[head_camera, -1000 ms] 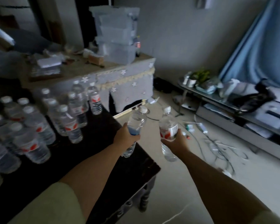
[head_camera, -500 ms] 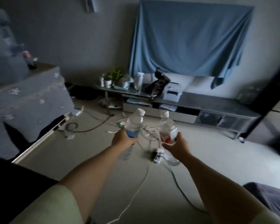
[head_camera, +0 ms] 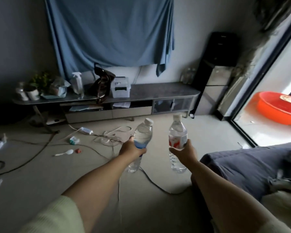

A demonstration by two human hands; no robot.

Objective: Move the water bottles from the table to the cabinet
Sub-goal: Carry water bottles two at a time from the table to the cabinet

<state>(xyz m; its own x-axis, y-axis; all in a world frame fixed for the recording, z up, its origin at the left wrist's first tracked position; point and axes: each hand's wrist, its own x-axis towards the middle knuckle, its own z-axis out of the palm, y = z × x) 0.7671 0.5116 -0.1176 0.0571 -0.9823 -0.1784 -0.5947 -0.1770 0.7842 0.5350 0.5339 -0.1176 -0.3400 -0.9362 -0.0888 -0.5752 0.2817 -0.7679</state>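
My left hand (head_camera: 130, 149) grips a clear water bottle (head_camera: 142, 137) with a white cap, tilted a little to the right. My right hand (head_camera: 185, 153) grips a second water bottle (head_camera: 177, 135) with a red and white label, held upright. Both bottles are carried in the air above the floor, side by side and apart. Ahead along the wall stands a long low grey cabinet (head_camera: 166, 90) with a bare stretch of top at its right end. A few clear bottles (head_camera: 188, 75) stand at that far right end, dim and blurred.
Cables (head_camera: 107, 140), a power strip (head_camera: 86, 130) and small litter lie on the floor between me and the cabinet. A dark blue sofa (head_camera: 252, 167) is at my right. A tall black appliance (head_camera: 215, 71) stands right of the cabinet. An orange basin (head_camera: 275, 110) sits beyond the glass door.
My view has swung right, away from the table of bottles, and now faces the low cabinet. Both hands keep hold of their bottles.
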